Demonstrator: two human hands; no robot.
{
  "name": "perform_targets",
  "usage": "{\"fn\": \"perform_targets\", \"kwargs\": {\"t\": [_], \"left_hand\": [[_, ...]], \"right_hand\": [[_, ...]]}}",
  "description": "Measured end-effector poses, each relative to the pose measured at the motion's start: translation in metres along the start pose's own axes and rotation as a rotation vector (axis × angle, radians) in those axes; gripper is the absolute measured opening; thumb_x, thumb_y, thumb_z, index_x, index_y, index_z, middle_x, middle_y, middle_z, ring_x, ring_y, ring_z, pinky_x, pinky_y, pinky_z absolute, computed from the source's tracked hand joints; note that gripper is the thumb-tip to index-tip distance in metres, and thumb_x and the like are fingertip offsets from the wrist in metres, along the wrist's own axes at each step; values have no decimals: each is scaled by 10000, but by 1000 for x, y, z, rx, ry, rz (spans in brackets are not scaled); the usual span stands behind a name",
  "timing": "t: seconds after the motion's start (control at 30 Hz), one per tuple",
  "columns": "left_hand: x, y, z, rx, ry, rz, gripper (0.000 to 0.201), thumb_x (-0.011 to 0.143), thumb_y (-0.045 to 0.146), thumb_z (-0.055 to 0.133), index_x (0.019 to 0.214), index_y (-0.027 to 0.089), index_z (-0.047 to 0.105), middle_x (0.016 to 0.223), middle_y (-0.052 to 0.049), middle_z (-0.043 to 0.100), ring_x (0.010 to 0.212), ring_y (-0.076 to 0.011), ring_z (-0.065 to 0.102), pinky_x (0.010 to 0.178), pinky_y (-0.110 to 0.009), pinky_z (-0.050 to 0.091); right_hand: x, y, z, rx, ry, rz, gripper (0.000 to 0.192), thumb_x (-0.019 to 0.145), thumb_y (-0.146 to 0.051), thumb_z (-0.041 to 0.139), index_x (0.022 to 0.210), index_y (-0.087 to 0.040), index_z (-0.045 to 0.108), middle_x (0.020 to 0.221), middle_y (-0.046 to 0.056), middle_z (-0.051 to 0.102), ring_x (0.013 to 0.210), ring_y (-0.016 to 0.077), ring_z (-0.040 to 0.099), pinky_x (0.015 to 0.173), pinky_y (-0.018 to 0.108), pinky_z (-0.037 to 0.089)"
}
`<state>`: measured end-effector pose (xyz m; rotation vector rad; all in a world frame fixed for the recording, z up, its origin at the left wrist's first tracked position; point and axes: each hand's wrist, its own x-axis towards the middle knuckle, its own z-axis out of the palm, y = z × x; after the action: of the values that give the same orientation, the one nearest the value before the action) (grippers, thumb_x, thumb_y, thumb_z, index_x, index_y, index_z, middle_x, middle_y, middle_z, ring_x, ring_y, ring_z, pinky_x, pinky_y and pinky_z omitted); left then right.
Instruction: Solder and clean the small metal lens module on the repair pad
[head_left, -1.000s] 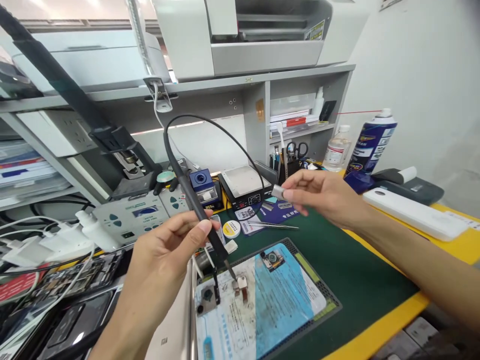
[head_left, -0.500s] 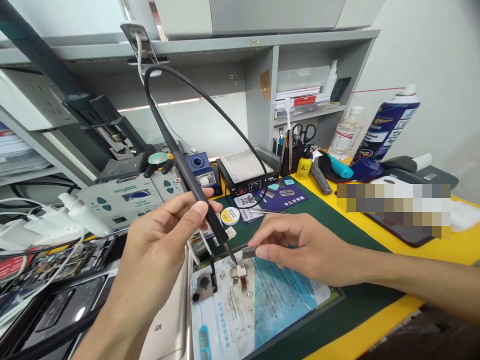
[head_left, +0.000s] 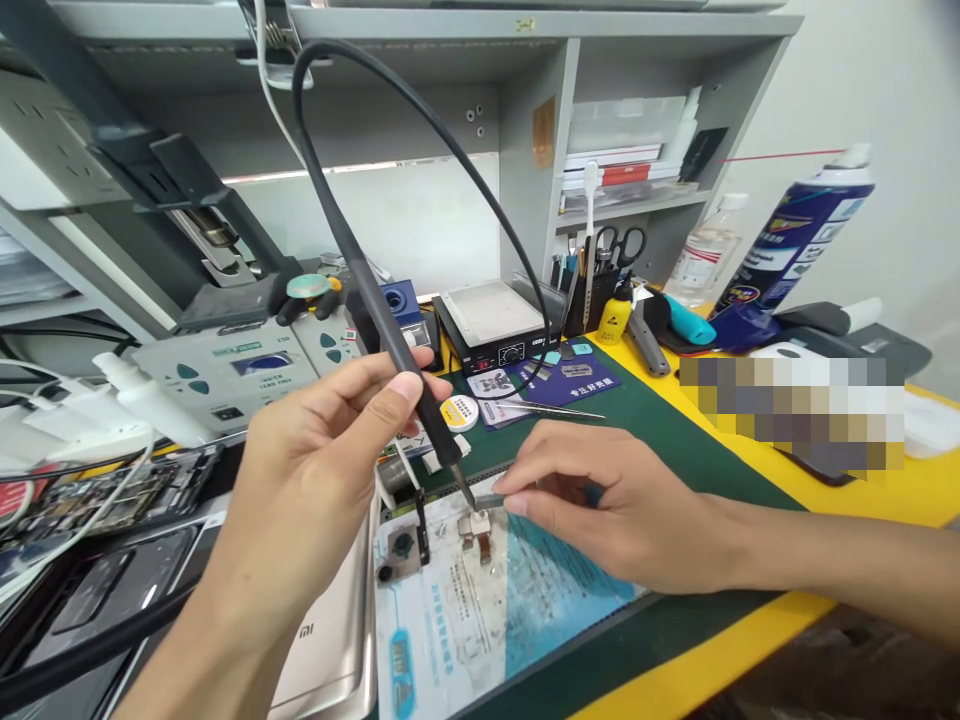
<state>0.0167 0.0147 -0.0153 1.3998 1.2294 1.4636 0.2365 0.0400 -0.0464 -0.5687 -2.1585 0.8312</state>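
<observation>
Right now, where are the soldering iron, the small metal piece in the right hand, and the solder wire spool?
soldering iron (head_left: 390,340), head view, on the black handle above the left thumb.
small metal piece (head_left: 487,497), head view, on its end past the right fingertips.
solder wire spool (head_left: 458,412), head view, on its yellow-ringed top face.

Pixelated block (head_left: 799,412): contents illegible. Gold phone (head_left: 330,640): cut by lower edge. Small metal piece (head_left: 489,499): mostly hidden under right-hand fingers (head_left: 525,490).

soldering iron (head_left: 390,330) — left of metal piece (head_left: 489,499)
</observation>
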Motion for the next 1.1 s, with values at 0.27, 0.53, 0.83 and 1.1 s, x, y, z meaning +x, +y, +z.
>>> {"fn": "perform_targets", "kwargs": {"t": [0.27, 0.53, 0.83, 1.1], "left_hand": [[-1, -1, 1, 31, 2, 9, 236, 902, 364, 687, 1107, 261, 744, 1078, -55, 765, 1072, -260, 682, 989, -430, 505], [0, 0, 1, 39, -4, 9, 247, 910, 361, 679, 1134, 270, 734, 1102, -59, 760, 1069, -267, 682, 987, -451, 502], [0, 0, 2, 47, 3, 18, 242, 897, 362, 692, 1114, 266, 741, 1079, -54, 757, 1056, -255, 677, 968, -431, 518], [1, 0, 3, 40, 8, 25, 199, 900, 354, 685, 1049, 242, 755, 1079, -56, 753, 1085, -268, 674, 1007, -449, 523]], "right_hand": [[0, 2, 0, -21, -4, -87, 128, 910, -80, 641, 971, -41, 747, 793, 91, 672, 721, 139, 591, 623, 247, 473], [0, 1, 2, -35, 0, -122, 123, 903, -56, 641, 955, -23, 748, 782, 83, 641, 726, 134, 577, 651, 247, 475], [0, 0, 1, -53, -7, -127, 136, 909, -62, 631, 948, -10, 750, 761, 79, 620, 690, 126, 546, 619, 238, 452], [0, 0, 1, -56, -6, -130, 147, 908, -55, 624, 955, 1, 752, 756, 79, 612, 685, 123, 538, 606, 231, 440]]}}
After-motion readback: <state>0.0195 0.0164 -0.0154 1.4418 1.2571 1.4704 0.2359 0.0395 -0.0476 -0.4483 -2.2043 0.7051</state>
